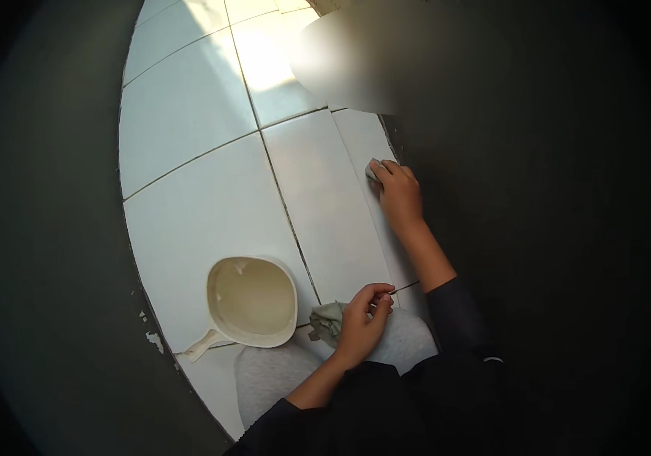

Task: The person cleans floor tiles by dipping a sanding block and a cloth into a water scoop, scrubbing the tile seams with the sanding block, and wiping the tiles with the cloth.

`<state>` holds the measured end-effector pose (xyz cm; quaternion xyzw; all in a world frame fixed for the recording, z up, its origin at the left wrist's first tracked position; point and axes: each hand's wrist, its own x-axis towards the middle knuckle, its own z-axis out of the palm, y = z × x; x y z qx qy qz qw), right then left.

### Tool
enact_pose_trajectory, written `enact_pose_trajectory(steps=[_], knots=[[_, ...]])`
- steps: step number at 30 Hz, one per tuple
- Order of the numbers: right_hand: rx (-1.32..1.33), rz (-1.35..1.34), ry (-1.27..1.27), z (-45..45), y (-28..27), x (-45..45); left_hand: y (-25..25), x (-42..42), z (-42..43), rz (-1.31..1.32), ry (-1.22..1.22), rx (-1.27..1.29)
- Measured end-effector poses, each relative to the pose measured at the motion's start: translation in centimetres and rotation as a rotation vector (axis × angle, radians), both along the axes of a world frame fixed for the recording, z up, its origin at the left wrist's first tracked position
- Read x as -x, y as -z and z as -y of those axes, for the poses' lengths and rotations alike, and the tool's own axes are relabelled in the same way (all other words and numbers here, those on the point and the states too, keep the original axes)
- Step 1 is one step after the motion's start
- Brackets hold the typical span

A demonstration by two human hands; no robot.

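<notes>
On the head cam, the dipper [264, 341] sat on the tiles [196, 213] with pale, cloudy liquid [257, 299] in it. Right hand [397, 194] was closed on a rag [372, 173] against the tiles, near their dark edge. Left hand [365, 321] was loosely curled beside a second rag [327, 320]; couldn't tell if it gripped anything.

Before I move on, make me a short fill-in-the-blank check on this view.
1. The right hand is ____ from the trousers than the left hand.
2. The white dipper has its ____ pointing toward the picture's lower left.
3. The cloth farther from the dipper is in the ____ hand.
4. The cloth bundle beside the dipper is nearest the ____ hand.

Missing words: farther; handle; right; left.
</notes>
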<state>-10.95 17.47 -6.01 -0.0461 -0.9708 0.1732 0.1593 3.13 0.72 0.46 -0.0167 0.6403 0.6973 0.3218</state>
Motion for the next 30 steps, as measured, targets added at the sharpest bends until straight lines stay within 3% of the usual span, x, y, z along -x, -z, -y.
enact_pose_trajectory(steps=[7, 17, 26, 30], knots=[[-0.006, 0.005, 0.027, -0.6, 0.5, 10.0, 1.1, 0.2, 0.0, -0.03, -0.067, 0.03], [0.062, 0.074, -0.011, 1.1, -0.5, -6.0, -0.2, 0.3, 0.1, -0.014, 0.011, 0.006], [0.026, -0.034, 0.044, 1.3, 1.2, 10.9, 0.1, 0.4, 0.0, 0.005, -0.004, 0.01], [-0.011, -0.015, 0.051, 1.1, 0.9, 12.1, 0.3, 0.5, 0.0, 0.011, -0.034, 0.024]])
